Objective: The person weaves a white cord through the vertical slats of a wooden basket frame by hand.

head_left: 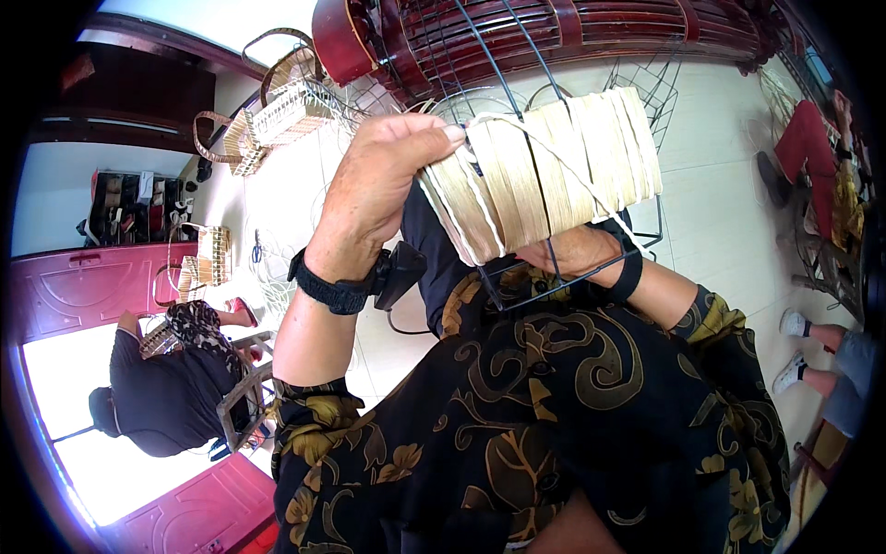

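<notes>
My left hand (388,180), with a black strap and device on its wrist, pinches a pale cord at the upper left edge of a cream woven band (591,138). The band, formed of flat wrapped strands with white cords across it, sits on a black wire frame (512,51). A loose cord runs diagonally over the band to its lower right. My right hand (581,254) is under the band, inside the wire frame, its fingers mostly hidden.
Behind are a red wooden bench (581,28) and half-woven baskets (286,115) on the tiled floor. A seated person in dark clothes (166,397) works at lower left, near pink doors (185,508). Other people's legs (821,175) show at right. A shoe rack (138,208) stands left.
</notes>
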Motion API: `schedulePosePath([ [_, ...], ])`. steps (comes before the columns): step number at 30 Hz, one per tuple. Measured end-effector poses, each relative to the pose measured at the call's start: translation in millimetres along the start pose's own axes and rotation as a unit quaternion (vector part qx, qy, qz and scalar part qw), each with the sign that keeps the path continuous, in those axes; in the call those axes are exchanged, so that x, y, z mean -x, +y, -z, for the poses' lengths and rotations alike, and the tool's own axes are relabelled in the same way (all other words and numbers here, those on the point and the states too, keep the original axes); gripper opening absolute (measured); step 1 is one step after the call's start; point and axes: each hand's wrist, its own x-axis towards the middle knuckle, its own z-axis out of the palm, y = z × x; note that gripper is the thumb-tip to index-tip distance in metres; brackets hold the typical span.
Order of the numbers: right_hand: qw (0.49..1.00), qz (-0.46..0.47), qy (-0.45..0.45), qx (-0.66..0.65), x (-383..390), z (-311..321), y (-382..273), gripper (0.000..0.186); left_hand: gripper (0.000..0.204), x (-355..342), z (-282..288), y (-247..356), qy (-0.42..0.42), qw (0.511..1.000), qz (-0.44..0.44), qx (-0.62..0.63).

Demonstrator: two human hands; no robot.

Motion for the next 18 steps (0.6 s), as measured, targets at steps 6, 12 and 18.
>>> schedulePosePath([
  [6, 0.900, 0.035, 0.105, -0.422, -12.4, -16.5, 0.4, 0.047, 0.018, -4.5, 0.1, -0.3, 0.005, 0.999, -0.018, -0.032],
  [12, 0.938, 0.074, 0.168, -0.293, -44.6, 2.2, -30.8, 0.065, 0.017, -2.9, -3.6, -2.2, 0.062, 0.997, -0.041, -0.011],
  [18, 0.968, 0.117, 0.168, -0.143, -70.3, 25.4, -47.4, 0.065, 0.016, 12.6, 2.4, -5.6, 0.106, 0.993, -0.044, -0.003],
])
